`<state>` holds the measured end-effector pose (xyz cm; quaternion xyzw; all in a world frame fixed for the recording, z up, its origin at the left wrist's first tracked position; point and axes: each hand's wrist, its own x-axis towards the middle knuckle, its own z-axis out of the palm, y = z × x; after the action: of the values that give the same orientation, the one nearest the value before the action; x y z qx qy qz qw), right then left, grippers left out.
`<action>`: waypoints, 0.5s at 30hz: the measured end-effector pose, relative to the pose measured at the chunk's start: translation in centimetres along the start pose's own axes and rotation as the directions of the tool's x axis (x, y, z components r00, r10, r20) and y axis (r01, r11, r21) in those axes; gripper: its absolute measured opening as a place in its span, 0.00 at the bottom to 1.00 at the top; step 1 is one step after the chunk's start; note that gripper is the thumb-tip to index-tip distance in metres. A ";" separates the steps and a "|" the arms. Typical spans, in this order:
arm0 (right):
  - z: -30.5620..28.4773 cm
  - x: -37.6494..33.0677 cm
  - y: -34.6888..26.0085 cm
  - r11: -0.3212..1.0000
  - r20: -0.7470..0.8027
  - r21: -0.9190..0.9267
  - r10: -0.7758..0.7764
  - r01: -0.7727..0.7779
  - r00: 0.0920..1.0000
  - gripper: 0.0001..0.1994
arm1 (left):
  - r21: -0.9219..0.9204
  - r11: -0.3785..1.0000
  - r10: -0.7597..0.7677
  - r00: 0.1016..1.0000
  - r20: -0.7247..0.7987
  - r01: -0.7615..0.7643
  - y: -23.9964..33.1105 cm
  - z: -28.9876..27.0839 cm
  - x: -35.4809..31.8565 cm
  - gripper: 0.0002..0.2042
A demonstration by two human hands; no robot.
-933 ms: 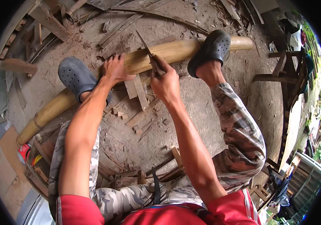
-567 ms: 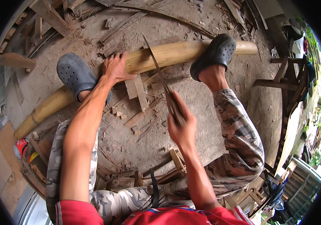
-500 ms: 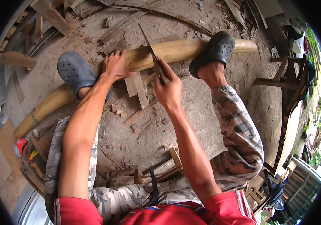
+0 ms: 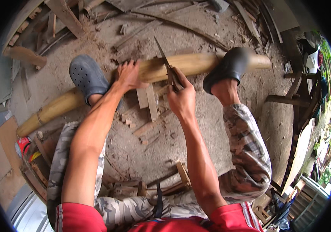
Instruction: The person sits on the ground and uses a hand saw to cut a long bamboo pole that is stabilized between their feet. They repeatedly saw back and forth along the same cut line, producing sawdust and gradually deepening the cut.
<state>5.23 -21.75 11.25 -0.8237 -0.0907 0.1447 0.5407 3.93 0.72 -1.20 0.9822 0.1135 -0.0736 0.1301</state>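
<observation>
While the left hand [image 4: 128,75] lies over the bamboo pole [image 4: 188,63], its fingers are slightly spread. Right hand [image 4: 181,98]: fingers closed round the handle of a saw [image 4: 164,55], blade crossing the pole, tip beyond its far edge. Pole lies across the dirt floor [image 4: 154,147], beneath a left clog [image 4: 86,73] and a right clog [image 4: 227,63]. Wood scraps [image 4: 152,102] near the left hand.

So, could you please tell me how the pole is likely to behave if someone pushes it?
The pole would probably roll, since it looks round, though the shoes and left hand on it may hinder that. It is likely stiff, being thick. Its smooth, faintly shiny surface might feel rather slippery.
</observation>
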 end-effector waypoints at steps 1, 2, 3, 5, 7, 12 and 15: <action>0.4 0.7 -1.4 0.991 0.003 -0.133 -0.001 0.001 1.000 0.26 | -0.011 1.000 0.000 0.999 0.054 0.000 -0.4 -0.9 1.0 0.61; 0.6 0.1 -0.9 0.995 0.036 -0.101 0.032 -0.028 0.999 0.26 | -0.045 0.999 -0.009 0.990 0.140 0.015 -0.2 -1.3 0.5 0.61; 0.0 -1.2 0.0 0.997 0.027 -0.074 -0.032 0.034 0.999 0.28 | -0.052 0.998 -0.013 0.983 0.186 0.023 0.2 -2.2 0.3 0.62; -1.1 -4.0 0.0 0.990 0.052 -0.069 -0.121 0.125 0.991 0.31 | 0.003 0.999 -0.034 0.982 0.188 0.034 -0.3 -2.0 0.4 0.59; -4.7 -11.9 -2.2 0.993 0.113 -0.108 -0.042 0.054 0.993 0.34 | 0.020 0.999 -0.038 0.992 0.116 0.036 -1.3 -1.3 -0.4 0.58; -6.1 -14.0 -1.8 0.992 0.113 -0.122 -0.010 0.024 0.994 0.32 | 0.014 0.996 -0.086 0.992 0.097 0.085 -0.6 -0.6 -0.1 0.60; -1.0 -1.8 1.7 0.998 -0.012 0.014 -0.065 0.065 0.998 0.27 | -0.010 1.000 -0.027 0.999 0.041 0.027 0.6 -0.1 0.0 0.61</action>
<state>3.83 -23.82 10.32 -0.8173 -0.1132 0.1231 0.5513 4.12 0.18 -0.95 0.9782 0.1245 -0.0951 0.1365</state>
